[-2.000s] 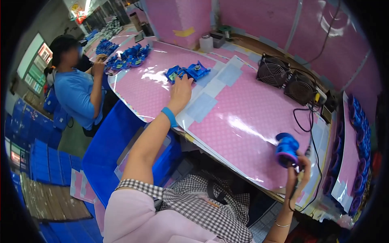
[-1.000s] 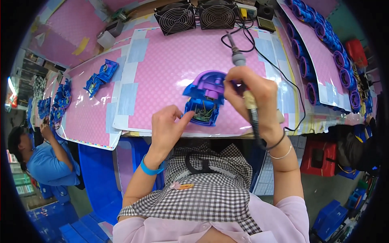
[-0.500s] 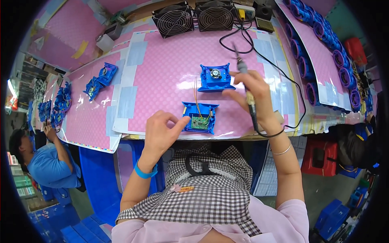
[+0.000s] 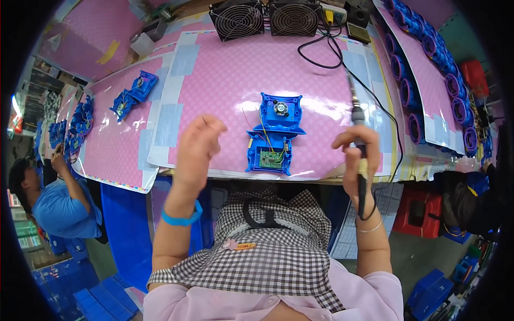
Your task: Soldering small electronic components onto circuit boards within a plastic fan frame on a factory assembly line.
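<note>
Two blue plastic housing halves lie on the pink mat, meeting edge to edge. The far half (image 4: 289, 119) carries a round speaker (image 4: 280, 108). A green circuit board (image 4: 271, 159) sits in the near half (image 4: 257, 143), with thin wires rising from it toward the far half. To their right, my right hand (image 4: 360, 152) is closed round a soldering iron (image 4: 358, 115), whose tip points away from me. My left hand (image 4: 197, 152) hovers left of the housing, fingers loosely bent and slightly blurred, with nothing seen in it.
Two black fans (image 4: 236, 21) stand at the back beside a soldering iron stand (image 4: 357, 33). The iron's black cord (image 4: 395, 115) curves along the right. Another opened blue housing (image 4: 140, 88) lies left. Blue ring-shaped parts (image 4: 409, 93) line the right side. A co-worker (image 4: 67, 206) sits far left.
The speaker half has come nearer and now meets the circuit board half. My left hand has lifted off the near half. My right hand has moved right and nearer with the soldering iron.
</note>
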A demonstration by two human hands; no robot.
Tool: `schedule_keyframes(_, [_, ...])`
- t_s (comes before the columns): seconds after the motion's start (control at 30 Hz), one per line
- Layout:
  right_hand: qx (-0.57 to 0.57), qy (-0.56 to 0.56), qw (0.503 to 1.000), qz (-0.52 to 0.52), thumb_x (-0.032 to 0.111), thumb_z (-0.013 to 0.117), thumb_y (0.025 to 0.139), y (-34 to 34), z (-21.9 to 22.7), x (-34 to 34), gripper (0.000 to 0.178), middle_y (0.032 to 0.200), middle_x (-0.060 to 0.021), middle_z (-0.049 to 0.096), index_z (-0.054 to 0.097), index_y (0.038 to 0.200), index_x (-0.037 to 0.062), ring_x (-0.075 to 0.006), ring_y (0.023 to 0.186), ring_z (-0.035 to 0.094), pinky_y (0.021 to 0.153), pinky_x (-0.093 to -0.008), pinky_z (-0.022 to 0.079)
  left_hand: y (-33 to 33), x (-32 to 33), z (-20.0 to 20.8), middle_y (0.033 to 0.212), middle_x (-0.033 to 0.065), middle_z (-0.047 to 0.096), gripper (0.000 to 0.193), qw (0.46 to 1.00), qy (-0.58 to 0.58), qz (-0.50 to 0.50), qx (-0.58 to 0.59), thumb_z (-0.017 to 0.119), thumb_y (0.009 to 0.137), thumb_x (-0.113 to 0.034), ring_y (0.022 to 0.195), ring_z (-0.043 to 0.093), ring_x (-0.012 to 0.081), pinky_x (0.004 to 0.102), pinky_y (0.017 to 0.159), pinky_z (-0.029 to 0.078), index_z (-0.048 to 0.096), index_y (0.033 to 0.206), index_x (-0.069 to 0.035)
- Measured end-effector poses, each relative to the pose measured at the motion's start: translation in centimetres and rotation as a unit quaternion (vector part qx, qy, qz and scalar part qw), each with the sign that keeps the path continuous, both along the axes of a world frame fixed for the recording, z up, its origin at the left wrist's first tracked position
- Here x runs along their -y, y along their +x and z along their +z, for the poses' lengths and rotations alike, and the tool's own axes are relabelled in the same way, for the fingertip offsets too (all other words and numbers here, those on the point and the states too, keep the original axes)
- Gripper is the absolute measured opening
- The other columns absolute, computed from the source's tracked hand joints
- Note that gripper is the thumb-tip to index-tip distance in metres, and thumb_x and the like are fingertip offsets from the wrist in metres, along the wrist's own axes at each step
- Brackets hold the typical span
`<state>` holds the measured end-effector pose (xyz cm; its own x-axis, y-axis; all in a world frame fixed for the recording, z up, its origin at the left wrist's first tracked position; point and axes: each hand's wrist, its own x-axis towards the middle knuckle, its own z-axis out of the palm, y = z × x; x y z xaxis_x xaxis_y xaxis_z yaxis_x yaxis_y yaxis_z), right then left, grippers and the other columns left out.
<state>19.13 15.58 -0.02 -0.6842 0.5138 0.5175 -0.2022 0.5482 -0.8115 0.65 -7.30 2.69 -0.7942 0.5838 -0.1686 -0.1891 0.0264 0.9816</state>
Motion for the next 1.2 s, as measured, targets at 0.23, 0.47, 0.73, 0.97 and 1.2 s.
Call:
schedule_keyframes(0.23, [0.030, -0.216, 0.975, -0.029, 0.004, 0.056, 0.089, 0.5, -0.6, 1.3, 0.017, 0.087, -0.0077, 0.062, 0.066, 0.100, -0.0041, -0.0113, 0.076, 0.056, 0.071, -0.0240, 0.044, 1.0, -4.8, -0.7, 0.072, -0.0022, 0.050, 0.024, 0.997, 0.009, -0.056, -0.050, 0.050, 0.095, -0.010, 0.063, 0.043, 0.0056, 0.0219, 0.059, 0.036, 0.067, 0.111, -0.004])
schedule_keyframes(0.47, [0.065, -0.242, 0.968, 0.003, 0.007, 0.062, 0.090, -0.3, -1.4, 2.4, 0.024, 0.081, -0.0108, 0.067, 0.065, 0.110, -0.0067, -0.0126, 0.068, 0.060, 0.062, -0.0237, 0.049, 0.9, -6.0, -2.2, 0.078, 0.0112, 0.057, 0.026, 0.904, -0.138, -0.028, -0.404, 0.055, 0.087, -0.001, 0.068, 0.056, 0.0229, 0.0335, 0.063, 0.046, 0.068, 0.109, -0.002])
schedule_keyframes(0.73, [0.058, -0.249, 0.967, 0.000, 0.007, 0.061, 0.091, -1.0, -2.1, 2.3, 0.023, 0.083, -0.0123, 0.068, 0.065, 0.110, -0.0071, -0.0142, 0.067, 0.062, 0.062, -0.0246, 0.051, 1.6, -7.3, -2.0, 0.077, 0.0106, 0.066, 0.023, 0.891, -0.149, 0.018, -0.429, 0.063, 0.078, -0.002, 0.065, 0.064, 0.0252, 0.0364, 0.059, 0.048, 0.068, 0.101, -0.003])
schedule_keyframes(0.97, [0.054, -0.241, 0.969, 0.006, 0.007, 0.062, 0.091, -1.1, -2.2, 2.1, 0.024, 0.083, -0.0124, 0.068, 0.065, 0.110, -0.0071, -0.0143, 0.068, 0.063, 0.062, -0.0246, 0.051, 1.0, -7.5, -2.4, 0.073, 0.0055, 0.067, 0.018, 0.860, -0.188, -0.007, -0.474, 0.063, 0.077, -0.005, 0.067, 0.064, 0.0228, 0.0383, 0.065, 0.040, 0.068, 0.094, -0.007])
schedule_keyframes(1.2, [0.058, -0.198, 0.979, 0.014, 0.007, 0.062, 0.091, -1.1, -2.5, 1.9, 0.024, 0.084, -0.0117, 0.068, 0.065, 0.110, -0.0069, -0.0136, 0.068, 0.063, 0.062, -0.0240, 0.051, 1.4, -7.7, -1.9, 0.073, 0.0041, 0.067, 0.011, 0.825, -0.215, -0.006, -0.523, 0.062, 0.077, -0.005, 0.067, 0.062, 0.0207, 0.0373, 0.071, 0.032, 0.068, 0.086, -0.008])
